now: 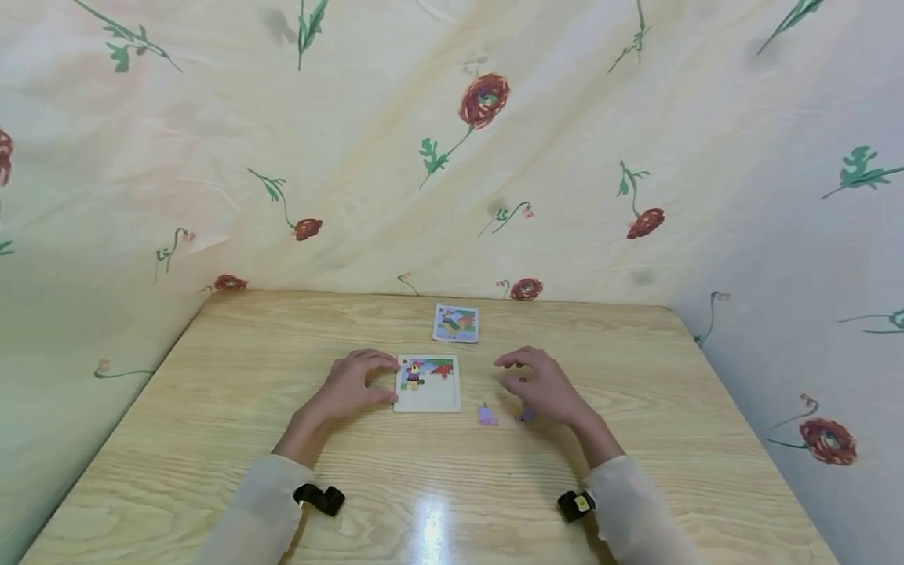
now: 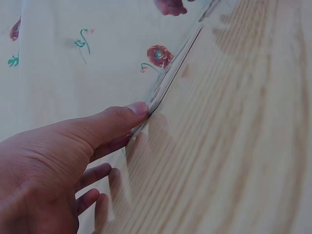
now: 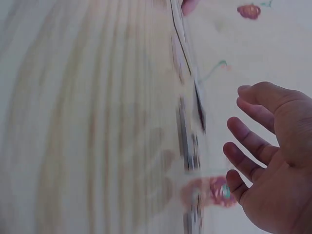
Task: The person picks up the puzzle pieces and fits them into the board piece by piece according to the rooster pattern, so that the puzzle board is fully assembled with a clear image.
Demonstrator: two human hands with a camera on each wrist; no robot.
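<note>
A square puzzle board lies on the table, with colourful pieces along its upper part and a bare white lower part. My left hand holds the board's left side, thumb near the front corner and fingers near the back one. In the left wrist view, the thumb tip meets the board's edge. To the right of the board, my right hand hovers with fingers spread and loosely bent, nothing between them. Below it lie a purple puzzle piece and another purple piece, partly hidden by the hand.
Behind the board lies a square picture card showing a colourful bird. The wooden table meets a flower-patterned cloth at its back and sides. Dark wrist cameras sit on both sleeves.
</note>
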